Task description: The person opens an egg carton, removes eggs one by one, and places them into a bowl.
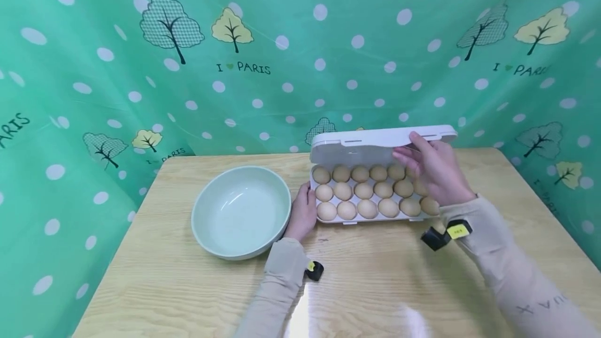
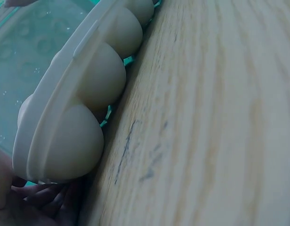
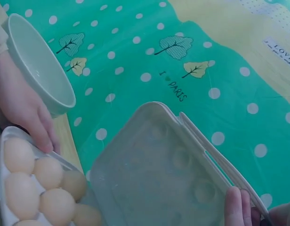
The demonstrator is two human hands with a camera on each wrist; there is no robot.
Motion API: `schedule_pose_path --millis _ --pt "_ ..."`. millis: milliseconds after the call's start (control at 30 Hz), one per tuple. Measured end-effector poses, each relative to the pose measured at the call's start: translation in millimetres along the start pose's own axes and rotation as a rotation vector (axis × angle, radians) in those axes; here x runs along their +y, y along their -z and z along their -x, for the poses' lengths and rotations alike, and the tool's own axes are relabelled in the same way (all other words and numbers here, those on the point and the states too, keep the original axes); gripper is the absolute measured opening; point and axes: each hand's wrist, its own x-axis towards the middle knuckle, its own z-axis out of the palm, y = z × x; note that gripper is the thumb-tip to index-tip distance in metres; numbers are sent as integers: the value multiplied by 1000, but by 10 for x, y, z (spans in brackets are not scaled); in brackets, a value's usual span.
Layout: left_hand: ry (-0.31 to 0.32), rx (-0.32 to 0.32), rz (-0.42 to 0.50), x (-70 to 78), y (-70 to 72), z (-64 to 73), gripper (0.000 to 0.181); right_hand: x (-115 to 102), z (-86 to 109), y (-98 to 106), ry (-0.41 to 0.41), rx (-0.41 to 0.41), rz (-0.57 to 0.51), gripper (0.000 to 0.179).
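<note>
A white plastic egg box (image 1: 357, 220) lies on the table, its hinged lid (image 1: 375, 137) tilted up along the far side. Rows of light brown eggs (image 1: 363, 190) fill its tray. My right hand (image 1: 439, 168) pinches the front edge of the lid, thumb on the outside and fingers on the inner side, as the right wrist view also shows. At the left end of the box, my left hand (image 1: 302, 213) grips the tray's side; in the left wrist view its fingers (image 2: 46, 200) are curled by the lower edge of that end.
A pale green bowl (image 1: 241, 213) stands left of the egg box, close beside my left hand and forearm. The light wood table (image 1: 357, 280) runs back to a green dotted curtain (image 1: 281, 67) behind and at both sides.
</note>
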Motion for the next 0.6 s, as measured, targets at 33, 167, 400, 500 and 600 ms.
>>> schedule_pose_path --millis 33,167,400,500,600 --pt "3 1 4 2 8 -7 41 -36 -46 -31 2 -4 0 36" --pt "5 13 12 1 33 -36 42 -165 -219 -142 -5 -15 -15 33" --pt "14 8 -3 2 33 -17 41 -257 -423 -225 -28 18 -13 32" --pt "16 14 -4 11 29 -4 41 -262 -504 -234 -15 27 -15 34" --pt "19 19 -8 5 19 2 41 -262 -591 -226 6 30 1 35"
